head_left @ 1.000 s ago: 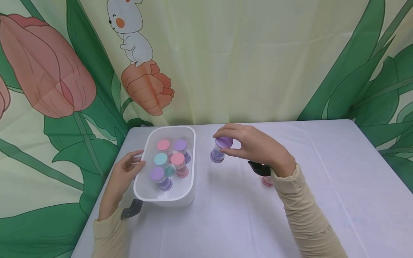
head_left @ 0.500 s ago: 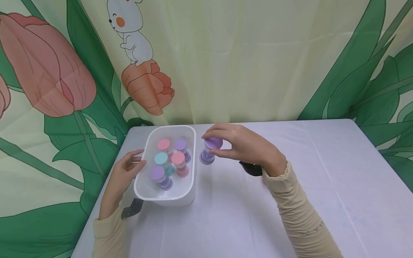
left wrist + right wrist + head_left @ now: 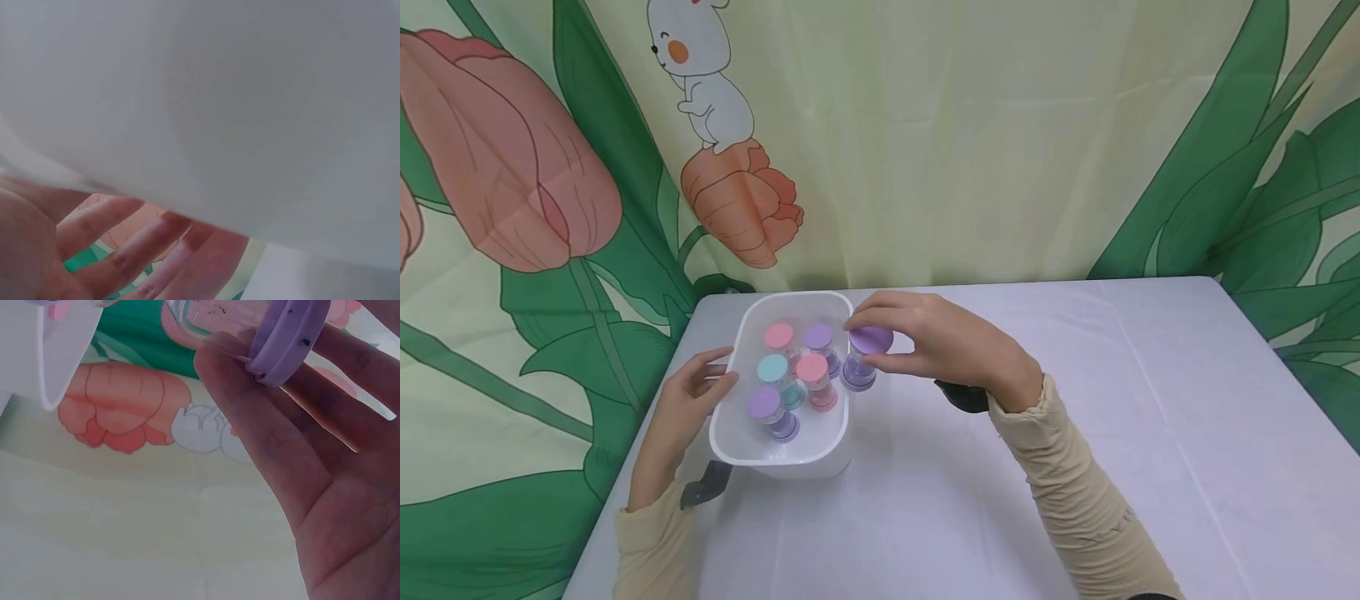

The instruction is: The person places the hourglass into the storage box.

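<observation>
My right hand [image 3: 943,346] pinches a purple-capped sand timer [image 3: 859,371] between thumb and fingers, holding it roughly upright at the tub's right rim. In the right wrist view, the timer's purple cap [image 3: 290,344] and clear bulb show at the fingertips. The white tub [image 3: 820,468] holds several sand timers standing inside: two purple [image 3: 784,425], two pink [image 3: 820,392] and one teal [image 3: 784,385]. At the tub's left side, my left hand [image 3: 681,408] touches the wall with loosely extended fingers. In the left wrist view, the tub wall [image 3: 250,125] hides part of that hand.
The tub stands near the back left of a table [image 3: 940,500] covered in white cloth. Behind it hangs a curtain [image 3: 970,167] printed with tulips, a rabbit and a carrot. A dark wrist strap piece [image 3: 962,396] juts below my right wrist.
My right hand has carried the purple sand timer leftward to the tub's rim. A pink item on the table is now hidden by my right forearm. My left hand has stayed put.
</observation>
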A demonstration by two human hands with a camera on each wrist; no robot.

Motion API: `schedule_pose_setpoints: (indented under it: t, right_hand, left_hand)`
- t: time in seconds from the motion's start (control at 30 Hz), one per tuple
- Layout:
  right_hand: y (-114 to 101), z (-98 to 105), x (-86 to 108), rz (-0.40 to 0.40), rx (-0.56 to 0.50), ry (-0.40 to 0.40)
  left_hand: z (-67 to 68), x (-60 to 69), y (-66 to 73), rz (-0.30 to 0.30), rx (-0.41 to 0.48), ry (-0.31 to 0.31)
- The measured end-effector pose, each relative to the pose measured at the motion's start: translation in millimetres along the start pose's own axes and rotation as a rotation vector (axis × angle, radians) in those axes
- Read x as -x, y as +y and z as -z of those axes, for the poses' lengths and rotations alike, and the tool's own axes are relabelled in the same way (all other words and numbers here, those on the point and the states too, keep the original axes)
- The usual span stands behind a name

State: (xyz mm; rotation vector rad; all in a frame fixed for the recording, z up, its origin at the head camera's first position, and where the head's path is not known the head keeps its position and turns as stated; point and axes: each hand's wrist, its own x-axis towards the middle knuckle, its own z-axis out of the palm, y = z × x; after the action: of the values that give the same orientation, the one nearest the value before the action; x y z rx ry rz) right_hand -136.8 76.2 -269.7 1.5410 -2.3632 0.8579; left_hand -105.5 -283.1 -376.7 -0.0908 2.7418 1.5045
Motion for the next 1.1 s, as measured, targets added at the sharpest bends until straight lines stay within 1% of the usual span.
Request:
schedule_pose_setpoints:
  t: [0.17, 0.47, 0.57, 0.73, 0.9, 1.1]
  right_hand:
    - [0.2, -5.9, -6.7, 0.030, -0.019, 0.015]
    - [-0.7, -13.7, -20.0, 0.034, -0.077, 0.010]
    - [-0.2, -18.9, -23.6, 0.030, -0.098, -0.005]
    - [1.5, -29.7, -29.0, 0.015, -0.130, -0.055]
    - [2.5, -38.0, -32.7, 0.005, -0.130, -0.090]
    - [4.4, -46.4, -35.5, 0.001, -0.134, -0.116]
  left_hand:
    - [-0.6, -0.5, -0.8, -0.006, -0.007, 0.005]
    - [-2.4, 0.9, 0.6, 0.006, -0.017, 0.025]
    - [-2.2, 0.7, 0.8, 0.001, -0.023, 0.028]
    - [-2.1, -0.2, -1.3, 0.003, -0.032, 0.030]
    - [-1.9, -0.3, -0.8, 0.011, -0.023, 0.026]
    - [-1.7, -0.6, 0.4, 0.034, -0.014, 0.011]
